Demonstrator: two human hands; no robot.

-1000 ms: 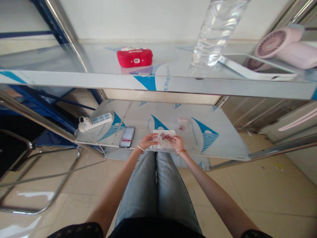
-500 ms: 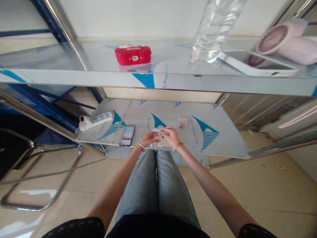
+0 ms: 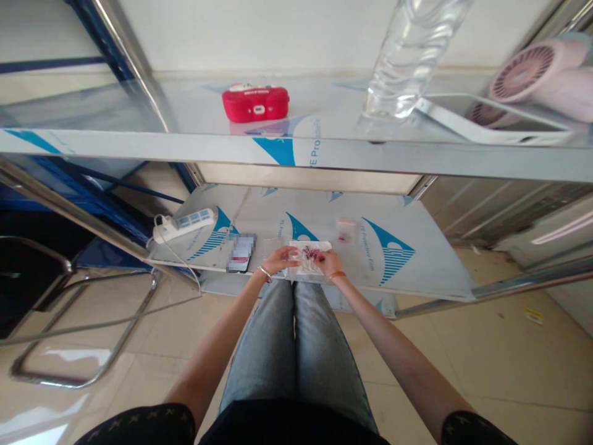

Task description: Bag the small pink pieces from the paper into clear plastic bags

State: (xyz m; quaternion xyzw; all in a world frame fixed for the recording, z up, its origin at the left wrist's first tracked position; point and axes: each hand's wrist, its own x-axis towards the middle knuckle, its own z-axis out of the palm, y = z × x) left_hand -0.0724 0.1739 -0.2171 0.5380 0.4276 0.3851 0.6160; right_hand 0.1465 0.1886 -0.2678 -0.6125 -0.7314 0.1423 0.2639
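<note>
My left hand (image 3: 278,260) is at the left end of a small white tray (image 3: 303,269), its fingers curled round a clear plastic item (image 3: 293,254) whose exact kind I cannot make out. Small dark red and purple pieces (image 3: 311,252), like beads, lie on the tray. Over the tray's right side, my right hand (image 3: 330,264) has its fingertips drawn together down at these pieces; whether one is pinched is too small to see. A clear zip bag (image 3: 345,230) with a few reddish bits lies beyond my right hand. Another clear bag (image 3: 270,246) lies beyond my left.
A phone (image 3: 241,253) and a white power strip (image 3: 185,226) lie left on the lower shelf (image 3: 250,204). On the upper shelf (image 3: 185,111) are a red case (image 3: 256,104), a water bottle (image 3: 403,68), a white-framed tablet-like object (image 3: 491,127) and a pink fan (image 3: 532,74).
My right hand has moved from beside my left hand to the tray's right side, uncovering the dark red pieces. My left hand stays nearly in place. The whole view has shifted slightly.
</note>
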